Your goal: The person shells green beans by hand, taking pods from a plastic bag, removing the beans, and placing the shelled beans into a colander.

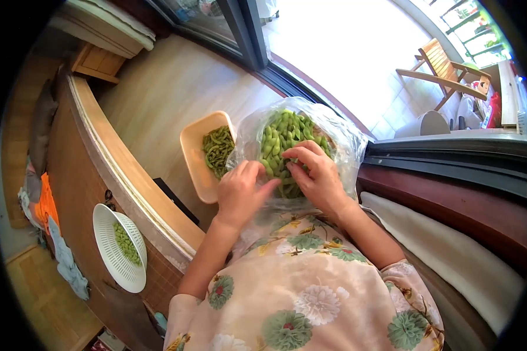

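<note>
A clear plastic bag [348, 131] full of green soybean pods [284, 134] lies open in front of my body. My right hand [322, 178] is over the pods, its thumb and index finger bent around what looks like a pod. At the bag's near left edge, my left hand [238, 193] is slightly blurred, thumb apart from the fingers, with nothing visible in it. Left of the bag stands a pale orange plastic tub [194, 146] with flat, darker green pods or empty shells [218, 151] inside.
On the woven mat [88, 175] to the left, a white colander [105, 240] holds shelled green beans [127, 244]. Glasses [109, 199] lie beside it. A sliding door frame [246, 35] and a wooden folding chair [442, 64] are farther off.
</note>
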